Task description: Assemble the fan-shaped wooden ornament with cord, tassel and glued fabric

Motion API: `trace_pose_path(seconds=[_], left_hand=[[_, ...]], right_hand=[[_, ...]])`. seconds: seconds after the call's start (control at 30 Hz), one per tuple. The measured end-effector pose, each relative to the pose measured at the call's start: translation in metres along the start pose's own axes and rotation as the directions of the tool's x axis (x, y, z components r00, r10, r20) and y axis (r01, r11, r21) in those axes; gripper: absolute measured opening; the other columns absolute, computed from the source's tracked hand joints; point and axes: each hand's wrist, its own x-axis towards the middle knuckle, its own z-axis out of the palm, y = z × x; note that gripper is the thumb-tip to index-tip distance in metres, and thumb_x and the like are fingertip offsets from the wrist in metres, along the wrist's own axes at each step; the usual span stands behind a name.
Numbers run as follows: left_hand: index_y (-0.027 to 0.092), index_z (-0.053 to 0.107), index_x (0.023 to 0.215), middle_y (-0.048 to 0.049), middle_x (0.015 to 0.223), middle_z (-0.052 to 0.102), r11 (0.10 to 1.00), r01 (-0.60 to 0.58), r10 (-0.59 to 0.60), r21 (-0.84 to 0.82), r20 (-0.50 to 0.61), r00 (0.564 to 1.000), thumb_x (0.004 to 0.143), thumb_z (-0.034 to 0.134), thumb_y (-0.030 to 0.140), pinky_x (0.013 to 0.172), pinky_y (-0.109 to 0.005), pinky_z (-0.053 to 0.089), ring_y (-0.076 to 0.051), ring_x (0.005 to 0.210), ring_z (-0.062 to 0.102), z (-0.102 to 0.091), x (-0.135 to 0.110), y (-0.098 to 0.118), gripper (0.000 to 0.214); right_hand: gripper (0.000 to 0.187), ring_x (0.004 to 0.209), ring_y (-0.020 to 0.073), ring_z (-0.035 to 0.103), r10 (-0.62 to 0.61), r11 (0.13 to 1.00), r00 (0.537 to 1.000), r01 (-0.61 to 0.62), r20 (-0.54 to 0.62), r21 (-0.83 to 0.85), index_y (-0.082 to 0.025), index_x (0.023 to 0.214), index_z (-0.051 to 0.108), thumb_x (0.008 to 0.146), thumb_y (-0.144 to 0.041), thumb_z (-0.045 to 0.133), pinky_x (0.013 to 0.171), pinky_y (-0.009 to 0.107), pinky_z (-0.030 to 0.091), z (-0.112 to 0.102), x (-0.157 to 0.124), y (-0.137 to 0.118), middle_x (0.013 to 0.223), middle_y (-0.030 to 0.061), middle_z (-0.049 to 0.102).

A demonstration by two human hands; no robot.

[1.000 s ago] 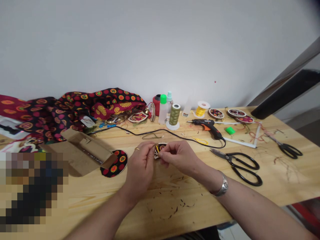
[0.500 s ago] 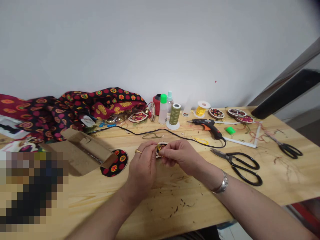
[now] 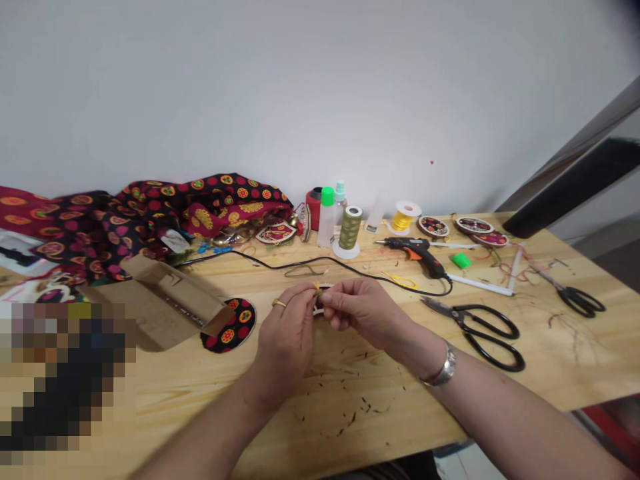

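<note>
My left hand (image 3: 288, 333) and my right hand (image 3: 364, 308) meet above the middle of the table, both closed with thumb and fingertips pinched. Between the fingertips sits a small bit of olive and yellow thread (image 3: 317, 291); its exact shape is too small to make out. Just behind it shows part of a dark patterned piece with a pale rim (image 3: 326, 287), mostly covered by my fingers. A loop of olive thread (image 3: 304, 271) lies beyond my hands. A round patterned fabric piece (image 3: 234, 327) is left of my left hand.
Large black-handled scissors (image 3: 493, 333) lie right of my hands, smaller scissors (image 3: 580, 300) farther right. Behind stand a glue gun (image 3: 417, 252) with its cord, an olive thread spool (image 3: 350, 230), a green-capped bottle (image 3: 327, 223) and a yellow spool (image 3: 403, 219). A cardboard box (image 3: 170, 307) sits left.
My right fingertips have shifted slightly at the thread, and a yellow end now stands up above the pinch. My left hand stays nearly in place.
</note>
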Motion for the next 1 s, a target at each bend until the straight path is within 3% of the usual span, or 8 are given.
trace_pose_path(seconds=[0.2,0.43,0.6,0.77,1.0], left_hand=[[0.014,0.058,0.098,-0.0095,0.094,0.068,1.000,0.001,-0.001,-0.006,0.015,1.000,0.087,0.043,0.011,0.081,-0.029,0.050,-0.017,0.089,0.063,-0.0016,0.0007,0.0021,0.019],[0.014,0.058,0.098,-0.0073,0.088,0.068,0.998,0.046,-0.042,-0.039,0.102,0.994,0.088,0.041,0.011,0.072,-0.025,0.049,-0.015,0.079,0.063,-0.0022,0.0011,0.0010,0.020],[0.015,0.057,0.101,-0.0054,0.084,0.067,0.996,0.057,-0.048,-0.062,0.149,0.988,0.089,0.039,0.012,0.066,-0.024,0.048,-0.014,0.073,0.062,-0.0018,0.0005,0.0007,0.022],[0.017,0.057,0.096,-0.0043,0.081,0.065,0.996,0.050,-0.037,-0.068,0.180,0.983,0.088,0.038,0.010,0.064,-0.024,0.048,-0.015,0.072,0.061,-0.0038,0.0026,0.0029,0.022],[0.015,0.058,0.095,-0.0041,0.076,0.065,0.996,0.024,-0.007,-0.089,0.180,0.984,0.086,0.038,0.009,0.061,-0.023,0.047,-0.014,0.066,0.060,-0.0045,0.0048,0.0051,0.023]], right_hand=[[0.025,0.042,0.0037,0.052,-0.017,0.999,1.000,0.016,0.012,0.041,-0.012,0.063,0.060,0.061,-0.031,0.077,0.042,0.015,0.037,0.0005,0.0015,-0.0006,0.054,-0.0021,0.061],[0.035,0.044,0.0068,0.056,-0.009,0.997,1.000,0.009,0.010,0.077,-0.014,0.088,0.059,0.060,-0.026,0.077,0.044,0.016,0.040,-0.0013,0.0033,0.0002,0.055,-0.0015,0.064],[0.026,0.046,0.0040,0.056,-0.042,0.999,0.997,0.040,0.067,0.031,-0.012,0.083,0.066,0.064,-0.027,0.075,0.047,0.015,0.041,-0.0040,0.0040,0.0013,0.058,-0.0020,0.063],[0.026,0.045,0.0048,0.056,-0.060,0.998,0.998,0.060,0.019,0.013,-0.013,0.083,0.067,0.063,-0.028,0.076,0.046,0.016,0.041,-0.0049,0.0037,0.0006,0.059,-0.0016,0.064],[0.025,0.040,0.0047,0.053,-0.100,0.995,0.993,0.099,-0.058,-0.026,-0.013,0.068,0.062,0.061,-0.031,0.076,0.041,0.016,0.036,-0.0058,0.0036,-0.0035,0.054,-0.0012,0.064]])
